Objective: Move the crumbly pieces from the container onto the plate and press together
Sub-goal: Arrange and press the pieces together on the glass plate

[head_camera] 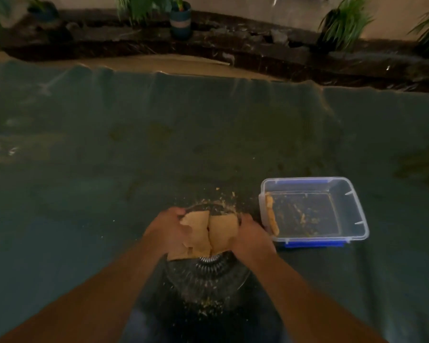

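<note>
Two tan crumbly slabs sit side by side over a clear glass plate [208,276]. My left hand [167,230] grips the left piece [196,231] and my right hand [252,237] grips the right piece [223,230]; the two meet along a jagged crack in the middle. Just right of the plate stands a clear plastic container [357,214] on a blue lid. One more tan piece [271,216] leans against the container's left wall, with crumbs on its floor.
Everything rests on a dark green cloth [134,144] spread on the floor, with crumbs scattered around the plate. A dark stone ledge [233,45] with potted plants [181,18] runs along the back.
</note>
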Demonstrator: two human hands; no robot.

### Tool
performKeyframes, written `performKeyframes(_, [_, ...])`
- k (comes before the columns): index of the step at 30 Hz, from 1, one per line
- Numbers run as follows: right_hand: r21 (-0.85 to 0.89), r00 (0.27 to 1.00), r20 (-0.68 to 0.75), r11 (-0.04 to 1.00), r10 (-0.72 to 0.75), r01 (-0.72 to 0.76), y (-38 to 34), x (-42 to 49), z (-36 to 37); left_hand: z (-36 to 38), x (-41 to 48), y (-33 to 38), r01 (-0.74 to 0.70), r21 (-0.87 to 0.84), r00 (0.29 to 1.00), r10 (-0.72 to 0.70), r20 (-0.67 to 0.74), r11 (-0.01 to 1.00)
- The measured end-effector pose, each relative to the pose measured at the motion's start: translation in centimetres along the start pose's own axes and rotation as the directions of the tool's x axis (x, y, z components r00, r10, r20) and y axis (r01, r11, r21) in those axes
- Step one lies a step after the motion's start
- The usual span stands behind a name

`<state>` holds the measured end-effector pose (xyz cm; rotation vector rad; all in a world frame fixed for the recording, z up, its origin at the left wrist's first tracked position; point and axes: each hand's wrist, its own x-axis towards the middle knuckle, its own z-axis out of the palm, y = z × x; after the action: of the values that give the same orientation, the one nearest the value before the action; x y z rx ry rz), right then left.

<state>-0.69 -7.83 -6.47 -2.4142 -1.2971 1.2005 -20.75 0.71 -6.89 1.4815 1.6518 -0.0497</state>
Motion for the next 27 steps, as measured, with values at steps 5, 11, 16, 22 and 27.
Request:
performKeyframes(5, [-0.420,0.992,0.005,0.900,-0.129,0.119,1.0,0.3,3.4,2.5,0.7,-2.1,-0.144,0.522,0.978,0.200,-0.051,0.841])
performKeyframes(11, [-0.549,0.893,0.107,0.723,-0.436,0.419,0.9,1.5,3.3,2.8,1.3,-1.2,-0.211,0.636,0.936,0.342,-0.088,0.742])
performKeyframes(16, [-0.627,0.894,0.087,0.673,-0.440,0.392,0.8,2.8,2.8,2.2,2.0,-0.6,-0.312,0.533,0.895,0.431,-0.112,0.786])
performKeyframes(22, [-0.657,0.879,-0.009,0.665,-0.477,0.354,0.6,3.4,2.5,0.7,1.5,0.9,-0.223,0.084,0.972,0.228,-0.052,0.971])
performKeyframes(27, [-0.586,0.880,-0.008,0.716,-0.474,0.380,0.9,3.1,1.7,-0.6,-0.7,0.1,0.010,-0.243,0.959,0.060,0.277,0.970])
